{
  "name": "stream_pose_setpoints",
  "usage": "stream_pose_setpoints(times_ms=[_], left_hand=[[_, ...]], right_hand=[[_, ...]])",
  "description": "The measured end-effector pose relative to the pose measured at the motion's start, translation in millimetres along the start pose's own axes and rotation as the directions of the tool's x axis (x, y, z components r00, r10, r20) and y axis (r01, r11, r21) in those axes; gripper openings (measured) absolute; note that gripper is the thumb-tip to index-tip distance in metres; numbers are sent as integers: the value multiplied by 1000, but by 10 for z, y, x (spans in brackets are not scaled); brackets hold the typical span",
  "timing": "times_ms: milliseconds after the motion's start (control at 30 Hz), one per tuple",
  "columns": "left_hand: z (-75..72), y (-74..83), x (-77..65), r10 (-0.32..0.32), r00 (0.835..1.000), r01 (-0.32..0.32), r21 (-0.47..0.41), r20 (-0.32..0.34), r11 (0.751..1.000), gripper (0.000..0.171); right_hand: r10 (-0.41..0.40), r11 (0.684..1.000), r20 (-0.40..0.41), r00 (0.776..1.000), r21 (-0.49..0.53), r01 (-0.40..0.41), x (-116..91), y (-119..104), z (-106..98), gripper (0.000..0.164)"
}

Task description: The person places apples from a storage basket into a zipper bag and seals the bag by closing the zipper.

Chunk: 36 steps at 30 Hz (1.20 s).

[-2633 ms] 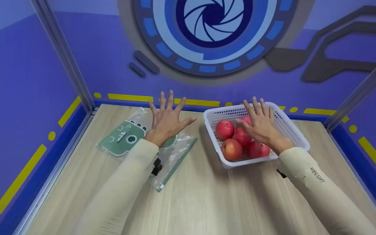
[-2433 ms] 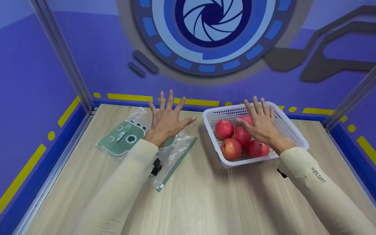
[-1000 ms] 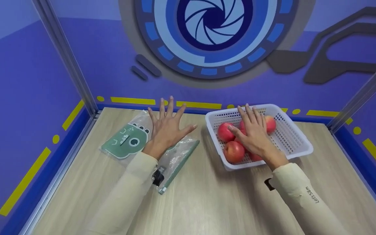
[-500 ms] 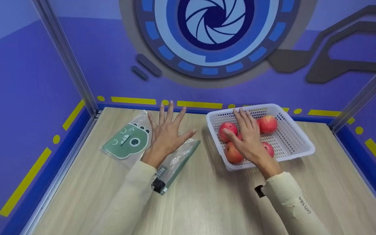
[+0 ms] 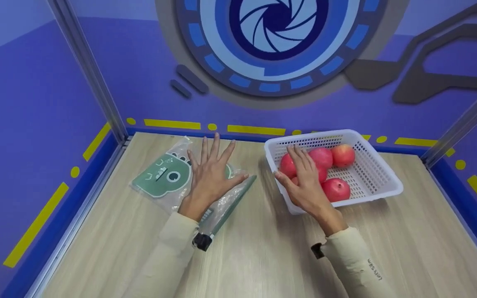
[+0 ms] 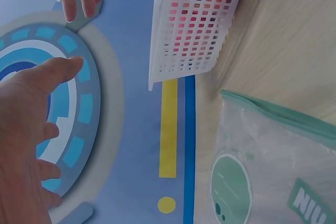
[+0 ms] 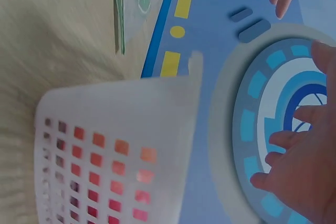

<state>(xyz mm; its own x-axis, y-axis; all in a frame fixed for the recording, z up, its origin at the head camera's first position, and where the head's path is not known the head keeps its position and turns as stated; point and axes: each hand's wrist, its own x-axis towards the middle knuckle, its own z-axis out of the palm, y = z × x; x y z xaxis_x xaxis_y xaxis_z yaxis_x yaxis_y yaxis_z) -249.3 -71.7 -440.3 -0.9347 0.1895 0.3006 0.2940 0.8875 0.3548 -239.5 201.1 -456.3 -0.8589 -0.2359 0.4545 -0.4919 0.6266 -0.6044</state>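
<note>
- 12 o'clock being the far wall (image 5: 139, 74), judging from the person's side of the wooden table (image 5: 259, 256).
- White basket (image 5: 393, 182) sitting upright at 1 o'clock; red apples (image 5: 321, 158) resting inside, crowding toward its 9 o'clock wall.
- Clear zip bag (image 5: 224, 203) lying flat at 11 o'clock, just beside the basket but not touching; green cartoon face (image 5: 162, 180) showing at its 10 o'clock end, green strip (image 5: 233, 207) edging its 4 o'clock side.
- Left hand (image 5: 210, 179) hovering over the bag's middle, hiding part of it; fingers fanning apart, thumb pointing to 2 o'clock; left wrist view showing it clear of the bag.
- Right hand (image 5: 306, 186) hanging above the basket's 8 o'clock corner, partly covering the apples; fingers pointing to 11 o'clock, thumb standing apart from them; right wrist view showing it clear of the rim.
- Cream sleeves (image 5: 166, 256) reaching in from 6 o'clock, a black device (image 5: 202, 241) sitting at each cuff.
- Far wall carrying a blue round emblem (image 5: 278, 16).
</note>
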Motion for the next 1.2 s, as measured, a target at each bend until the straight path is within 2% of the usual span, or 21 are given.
stream_pose_setpoints(times_ms=[200, 333, 433, 600, 833, 1067, 1200], left_hand=[[52, -31, -91, -20, 1000, 20, -51, -12, 999, 99], [93, -77, -157, -33, 999, 30, -93, -27, 995, 98], [137, -116, -209, -54, 998, 50, -127, -28, 991, 97], [214, -177, -301, -85, 996, 80, -172, -26, 982, 97], [305, -218, -418, -104, 993, 90, -196, -60, 976, 97], [398, -255, -446, -101, 992, 79, -237, -82, 968, 97], [436, -307, -444, -109, 990, 83, -265, -84, 961, 98]], right_hand=[[16, 997, -28, 999, 80, -14, -122, -35, 113, 77], [22, 993, -89, 996, 115, -12, -180, -58, 199, 71], [21, 988, -105, 994, 154, -5, -215, -81, 268, 67], [42, 971, -61, 997, 238, -26, -283, -106, 402, 65], [83, 961, 7, 996, 266, -82, -359, -133, 559, 65], [83, 961, -18, 996, 265, -76, -390, -157, 667, 62], [85, 956, -1, 996, 283, -81, -414, -139, 754, 62]])
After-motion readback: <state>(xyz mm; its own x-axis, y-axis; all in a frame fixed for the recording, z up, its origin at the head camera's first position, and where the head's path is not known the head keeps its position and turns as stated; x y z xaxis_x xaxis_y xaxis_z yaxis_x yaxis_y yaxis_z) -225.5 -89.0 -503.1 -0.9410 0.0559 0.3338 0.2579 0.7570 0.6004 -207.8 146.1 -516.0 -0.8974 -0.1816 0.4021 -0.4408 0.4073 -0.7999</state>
